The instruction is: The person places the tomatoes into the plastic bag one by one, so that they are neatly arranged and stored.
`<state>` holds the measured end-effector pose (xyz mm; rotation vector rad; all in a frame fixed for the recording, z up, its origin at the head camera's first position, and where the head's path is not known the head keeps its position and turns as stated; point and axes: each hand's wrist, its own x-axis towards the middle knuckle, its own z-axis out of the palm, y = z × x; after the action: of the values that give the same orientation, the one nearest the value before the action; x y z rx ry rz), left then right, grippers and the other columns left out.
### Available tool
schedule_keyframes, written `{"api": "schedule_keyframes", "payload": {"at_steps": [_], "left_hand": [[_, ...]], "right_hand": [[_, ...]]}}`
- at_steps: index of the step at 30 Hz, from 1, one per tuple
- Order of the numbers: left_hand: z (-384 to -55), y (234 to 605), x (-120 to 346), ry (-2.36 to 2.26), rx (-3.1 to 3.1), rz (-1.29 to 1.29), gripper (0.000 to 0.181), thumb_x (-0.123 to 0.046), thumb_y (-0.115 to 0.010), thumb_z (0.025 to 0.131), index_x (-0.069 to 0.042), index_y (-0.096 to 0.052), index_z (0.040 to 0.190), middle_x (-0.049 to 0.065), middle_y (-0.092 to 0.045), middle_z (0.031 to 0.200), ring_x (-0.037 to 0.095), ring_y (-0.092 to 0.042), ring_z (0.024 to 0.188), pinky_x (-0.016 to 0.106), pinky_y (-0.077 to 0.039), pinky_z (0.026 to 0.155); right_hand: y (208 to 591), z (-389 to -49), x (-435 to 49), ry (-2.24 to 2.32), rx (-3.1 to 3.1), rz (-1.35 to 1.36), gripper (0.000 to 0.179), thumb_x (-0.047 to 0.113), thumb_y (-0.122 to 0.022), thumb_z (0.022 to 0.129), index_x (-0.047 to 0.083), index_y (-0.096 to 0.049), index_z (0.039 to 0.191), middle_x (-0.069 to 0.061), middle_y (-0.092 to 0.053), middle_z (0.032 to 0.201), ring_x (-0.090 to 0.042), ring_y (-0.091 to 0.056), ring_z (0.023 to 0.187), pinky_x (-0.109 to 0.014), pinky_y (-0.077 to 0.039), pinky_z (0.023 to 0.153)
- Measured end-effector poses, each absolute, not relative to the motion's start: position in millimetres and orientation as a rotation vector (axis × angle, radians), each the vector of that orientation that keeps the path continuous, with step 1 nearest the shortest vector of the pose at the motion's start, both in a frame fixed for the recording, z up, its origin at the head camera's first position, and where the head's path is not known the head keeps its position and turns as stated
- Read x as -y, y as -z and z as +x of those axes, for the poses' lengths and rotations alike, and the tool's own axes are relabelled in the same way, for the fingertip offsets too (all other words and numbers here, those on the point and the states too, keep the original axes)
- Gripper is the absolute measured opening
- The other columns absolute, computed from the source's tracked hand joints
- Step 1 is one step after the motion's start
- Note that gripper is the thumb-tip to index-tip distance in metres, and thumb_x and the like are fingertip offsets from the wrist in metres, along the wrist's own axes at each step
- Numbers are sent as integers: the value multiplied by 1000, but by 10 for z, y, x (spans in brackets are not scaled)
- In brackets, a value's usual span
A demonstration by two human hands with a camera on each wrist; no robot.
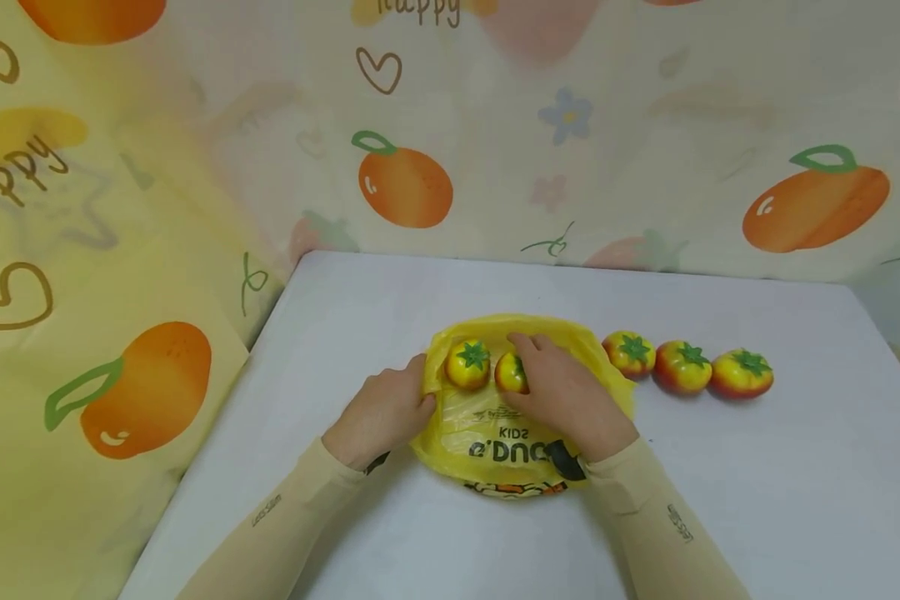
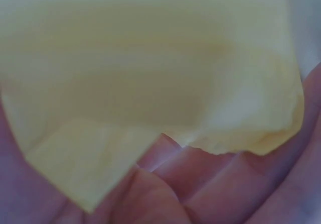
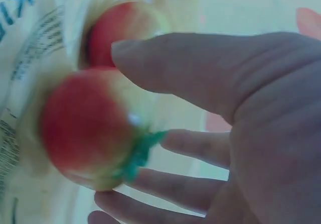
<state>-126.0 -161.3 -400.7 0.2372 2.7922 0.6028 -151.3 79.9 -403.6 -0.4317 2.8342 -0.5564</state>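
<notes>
A yellow plastic bag (image 1: 450,450) with dark printing lies spread with its mouth at the far side. My left hand (image 1: 382,412) grips the left rim of the bag; the left wrist view shows the thin film (image 2: 150,83) across the curled fingers. Two yellow-and-red tomatoes with green leafy tops are in the bag: a left tomato (image 1: 468,365) and a right tomato (image 1: 510,373). My right hand (image 1: 566,396) is over the right tomato, its thumb and fingers spread around it. In the right wrist view the near tomato (image 3: 85,123) sits between thumb and fingertips.
To the right of the bag, a row of three similar tomatoes (image 1: 682,367) sits on the white table (image 1: 757,483). Behind the table hangs a fruit-patterned backdrop (image 1: 495,167), and another patterned cloth covers the left side.
</notes>
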Motion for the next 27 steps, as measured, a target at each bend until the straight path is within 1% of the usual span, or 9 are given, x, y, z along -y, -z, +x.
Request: {"api": "schedule_keyframes", "payload": {"at_steps": [4, 7, 11, 14, 15, 19, 21, 23, 27], "left_hand": [[-1251, 4028, 1620, -606, -2786, 224, 46, -22, -54, 98, -4, -46, 140, 5, -60, 75, 19, -53, 52, 29, -42, 48], [-1250, 4035, 1615, -613, -2784, 232, 46, -23, -55, 98, -4, -46, 139, 5, -60, 75, 18, -53, 53, 29, -42, 48], [-1253, 4036, 1614, -611, -2799, 235, 44, -23, -55, 98, -4, -47, 137, 5, -60, 77, 18, -54, 54, 29, -42, 48], [-1256, 4028, 1603, -610, -2806, 223, 45, -23, -55, 98, -4, -47, 138, 6, -61, 80, 19, -54, 55, 29, -42, 49], [-1256, 4028, 1599, -610, -2804, 219, 46, -23, -55, 98, -5, -46, 139, 6, -62, 80, 19, -54, 55, 29, -43, 49], [-1252, 4029, 1599, -611, -2787, 200, 49, -24, -54, 98, -5, -44, 142, 6, -62, 82, 19, -54, 55, 30, -43, 49], [-1250, 4033, 1606, -603, -2791, 198, 47, -24, -54, 98, -6, -45, 140, 5, -62, 81, 19, -54, 56, 30, -43, 50], [-1251, 4033, 1610, -600, -2800, 197, 45, -24, -55, 98, -6, -46, 138, 5, -61, 80, 19, -54, 57, 30, -43, 51], [-1255, 4024, 1597, -614, -2806, 211, 41, -23, -55, 98, -7, -48, 135, 4, -60, 79, 19, -53, 57, 30, -42, 52]], "right_hand": [[3921, -1447, -847, 587, -2820, -436, 83, 49, -71, 89, 17, -33, 156, -11, -46, 152, -30, -52, 133, -50, -45, 109], [3811, -1395, -931, 608, -2836, -446, 82, 50, -72, 89, 19, -35, 155, -8, -45, 154, -31, -48, 139, -52, -43, 111], [3642, -1357, -1117, 620, -2882, -454, 80, 48, -72, 89, 22, -35, 155, -5, -43, 156, -31, -47, 140, -55, -43, 110], [3540, -1348, -1309, 635, -2914, -428, 78, 53, -69, 90, 25, -35, 155, -3, -41, 156, -30, -46, 139, -57, -42, 109], [3514, -1348, -1377, 646, -2921, -422, 78, 55, -68, 90, 26, -35, 155, -3, -41, 156, -29, -49, 136, -57, -43, 108], [3459, -1361, -1644, 696, -2942, -427, 76, 52, -66, 93, 22, -35, 155, -8, -41, 156, -33, -49, 133, -60, -42, 107], [3459, -1382, -1762, 717, -2954, -423, 74, 47, -66, 94, 19, -36, 155, -11, -42, 155, -36, -49, 132, -61, -42, 106], [3476, -1413, -1863, 719, -2966, -400, 71, 43, -66, 95, 17, -37, 154, -13, -42, 155, -38, -46, 135, -62, -40, 107], [3533, -1496, -2019, 699, -2965, -339, 69, 41, -64, 96, 14, -38, 154, -17, -42, 154, -42, -43, 137, -64, -36, 109]]}}
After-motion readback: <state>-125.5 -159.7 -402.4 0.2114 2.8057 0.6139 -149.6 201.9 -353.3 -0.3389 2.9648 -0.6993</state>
